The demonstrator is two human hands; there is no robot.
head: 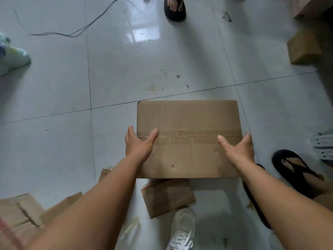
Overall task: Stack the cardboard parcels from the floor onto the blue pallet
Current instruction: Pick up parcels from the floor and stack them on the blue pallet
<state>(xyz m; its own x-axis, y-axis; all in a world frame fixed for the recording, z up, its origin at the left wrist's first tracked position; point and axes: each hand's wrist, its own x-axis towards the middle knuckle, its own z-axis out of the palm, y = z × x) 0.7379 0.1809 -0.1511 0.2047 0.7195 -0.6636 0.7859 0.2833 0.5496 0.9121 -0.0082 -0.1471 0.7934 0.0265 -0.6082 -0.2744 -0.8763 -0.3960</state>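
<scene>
Head view shows the left hand (139,146) and the right hand (238,150) clasping the two sides of a large cardboard parcel (188,138), thumbs on top, fingers over the edges. It hangs above the tiled floor (54,96); no pallet is visible. With only side pressure, it may slip onto the smaller parcel (168,197) below.
</scene>
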